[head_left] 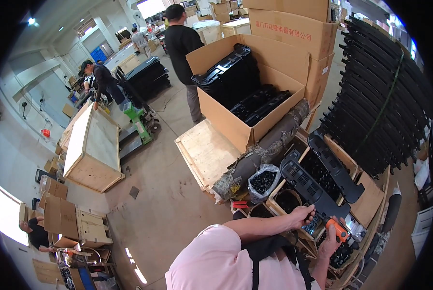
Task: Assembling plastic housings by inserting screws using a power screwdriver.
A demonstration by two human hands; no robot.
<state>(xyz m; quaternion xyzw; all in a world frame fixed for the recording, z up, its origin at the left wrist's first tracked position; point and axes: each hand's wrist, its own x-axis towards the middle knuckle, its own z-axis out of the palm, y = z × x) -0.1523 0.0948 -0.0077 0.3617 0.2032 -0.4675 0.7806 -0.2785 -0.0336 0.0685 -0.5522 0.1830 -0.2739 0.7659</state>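
My right hand [329, 243] is wrapped around an orange and black power screwdriver [336, 229], whose front end points toward my left hand. My left hand [303, 216] has its fingertips pinched together at the near end of a long black plastic panel [305, 181] with slotted vents. What sits between those fingertips is too small to make out. A second black panel [333, 166] lies to the right of the first, slanting across the open boxes of small parts. Beneath my hands are small bluish screws [311, 226] in a container.
A clear bag of black parts [263, 182] stands left of the panels. Beyond it, a large carton [276, 108] holds stacked black mouldings. Tall black stacked parts [376, 96] rise at right. A green pallet truck [140, 129], a wooden crate [93, 150] and several people stand farther off.
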